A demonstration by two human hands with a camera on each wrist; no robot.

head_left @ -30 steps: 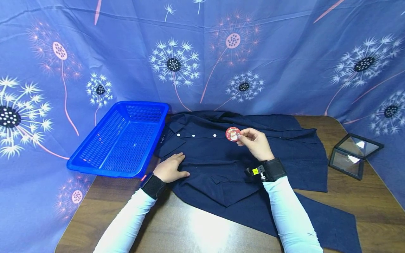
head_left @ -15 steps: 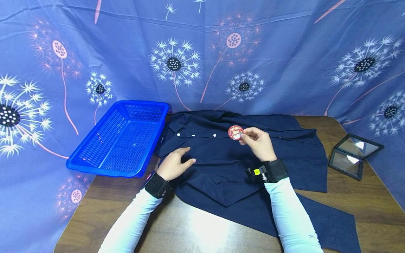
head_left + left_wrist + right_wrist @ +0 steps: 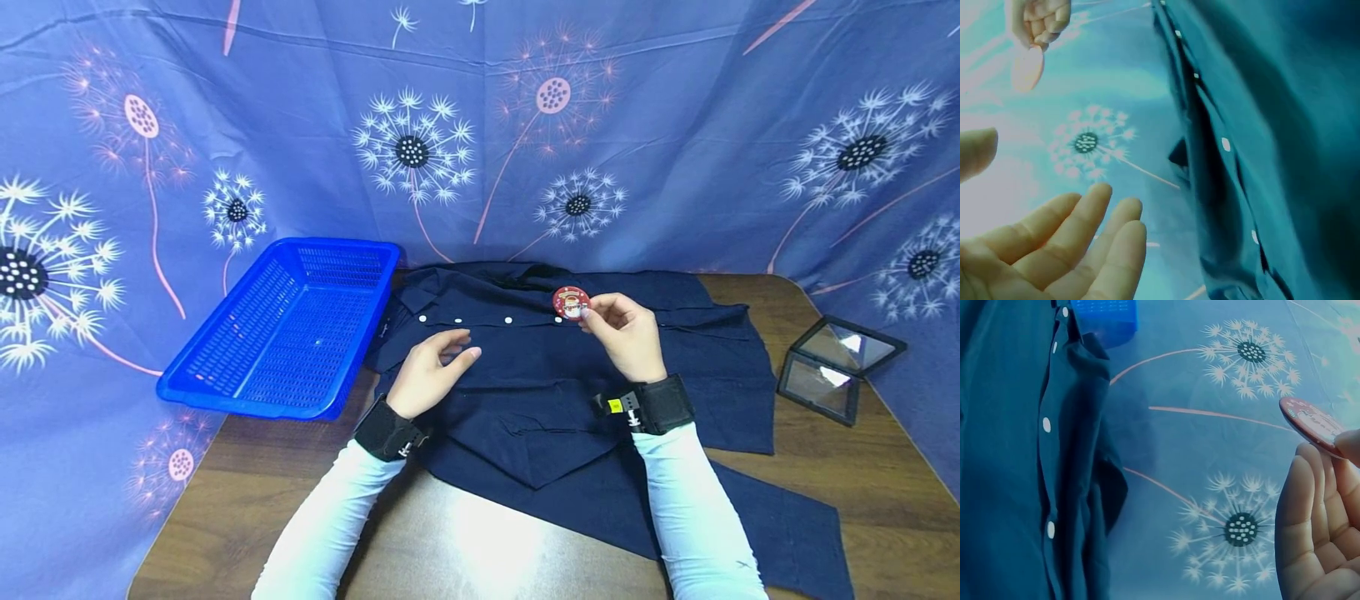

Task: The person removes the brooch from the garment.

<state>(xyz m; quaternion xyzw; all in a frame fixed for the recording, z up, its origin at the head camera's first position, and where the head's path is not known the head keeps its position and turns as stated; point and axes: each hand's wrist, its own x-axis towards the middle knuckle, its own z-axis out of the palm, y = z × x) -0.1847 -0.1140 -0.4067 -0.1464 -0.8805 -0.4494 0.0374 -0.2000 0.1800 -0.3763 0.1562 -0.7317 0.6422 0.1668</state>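
My right hand (image 3: 626, 340) pinches a round red badge (image 3: 572, 303) with a printed figure between thumb and fingers, above the shirt. Seen by the right wrist camera, the badge (image 3: 1315, 424) is tilted, nearly edge-on. A dark navy shirt (image 3: 517, 367) lies spread on the table, a row of white buttons along its front placket. My left hand (image 3: 431, 371) hovers over the shirt near its collar end. In the left wrist view, the left fingers (image 3: 1094, 237) are loosely extended and hold nothing.
To the left stands a blue perforated plastic basket (image 3: 262, 404). A black hinged frame with two shiny panels (image 3: 840, 367) lies at the right. Behind the wooden table (image 3: 480, 542) hangs a blue dandelion-print cloth (image 3: 480, 125).
My left hand has lifted off the shirt and moved up and to the right. The right hand has shifted slightly right and farther away with the badge, uncovering another white button.
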